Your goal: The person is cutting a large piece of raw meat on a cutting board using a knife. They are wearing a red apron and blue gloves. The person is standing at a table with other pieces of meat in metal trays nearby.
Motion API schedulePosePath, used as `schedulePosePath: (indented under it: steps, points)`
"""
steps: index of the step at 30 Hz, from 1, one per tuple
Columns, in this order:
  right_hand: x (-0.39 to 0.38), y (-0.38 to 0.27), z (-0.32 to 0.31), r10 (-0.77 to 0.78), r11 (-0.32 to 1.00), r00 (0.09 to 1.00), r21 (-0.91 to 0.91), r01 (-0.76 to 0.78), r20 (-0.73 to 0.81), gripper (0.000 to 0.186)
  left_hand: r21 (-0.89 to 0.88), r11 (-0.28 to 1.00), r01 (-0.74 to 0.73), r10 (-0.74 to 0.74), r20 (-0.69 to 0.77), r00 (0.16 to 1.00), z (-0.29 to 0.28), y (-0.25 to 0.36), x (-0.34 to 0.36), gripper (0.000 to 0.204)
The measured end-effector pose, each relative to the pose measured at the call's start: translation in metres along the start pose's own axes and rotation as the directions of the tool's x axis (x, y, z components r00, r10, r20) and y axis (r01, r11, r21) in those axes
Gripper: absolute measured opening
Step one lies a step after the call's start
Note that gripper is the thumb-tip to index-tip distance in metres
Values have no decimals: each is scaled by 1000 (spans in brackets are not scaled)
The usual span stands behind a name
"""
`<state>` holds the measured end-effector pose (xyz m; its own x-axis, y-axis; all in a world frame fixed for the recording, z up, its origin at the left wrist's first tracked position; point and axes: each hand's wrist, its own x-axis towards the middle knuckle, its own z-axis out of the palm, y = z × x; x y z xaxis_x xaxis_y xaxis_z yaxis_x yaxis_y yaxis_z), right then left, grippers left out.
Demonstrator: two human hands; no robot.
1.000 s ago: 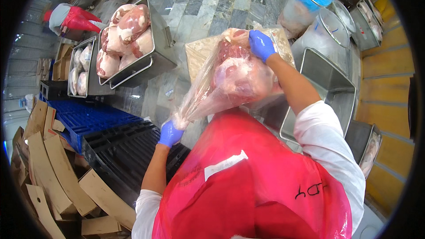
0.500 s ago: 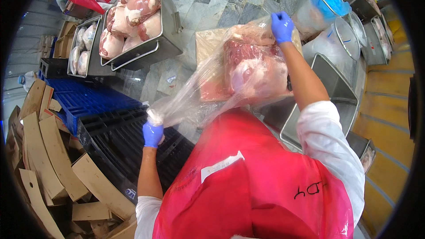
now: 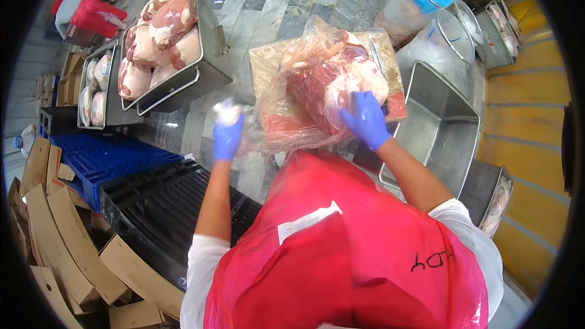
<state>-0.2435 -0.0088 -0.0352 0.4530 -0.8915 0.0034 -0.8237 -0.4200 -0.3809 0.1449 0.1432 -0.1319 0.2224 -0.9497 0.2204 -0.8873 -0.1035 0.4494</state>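
A large piece of red meat with pale fat (image 3: pixel 332 82) lies on a box (image 3: pixel 262 64) wrapped in brown and clear film. Loose clear plastic film (image 3: pixel 277 119) clings round the meat's left side and trails toward my left hand (image 3: pixel 227 139). That hand is closed round a crumpled white bundle (image 3: pixel 226 113), slightly blurred, beside the box. My right hand (image 3: pixel 368 123) rests on the near right side of the meat, thumb and fingers apart. By the meat's right edge a thin metal strip (image 3: pixel 376 55) shows, partly hidden.
A metal bin of meat pieces (image 3: pixel 210 64) stands at left, a smaller bin (image 3: pixel 120 113) beside it. Right of the box sits a metal tub (image 3: pixel 439 134), with clear bag-lined containers (image 3: pixel 439 55) behind. Black pallets (image 3: pixel 177 198), a blue pallet (image 3: pixel 103 155) and flattened cardboard (image 3: pixel 73 244) fill the lower left.
My right hand has let go of the film's far edge and come down onto the meat. My left hand has risen nearer the box, and the stretched film has gone slack.
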Motion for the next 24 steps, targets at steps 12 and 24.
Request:
schedulePosePath:
  steps: [12, 24]
  points:
    - [-44, 108, -61, 391, 920, 883, 126, -371, -260, 14, 249, 956, 154, -183, 98, 978, 94, 38, 113, 28]
    - [18, 63, -49, -179, 945, 958, 230, 230, -223, 57, -701, 36, 712, -816, 391, 426, 117, -93, 58, 25]
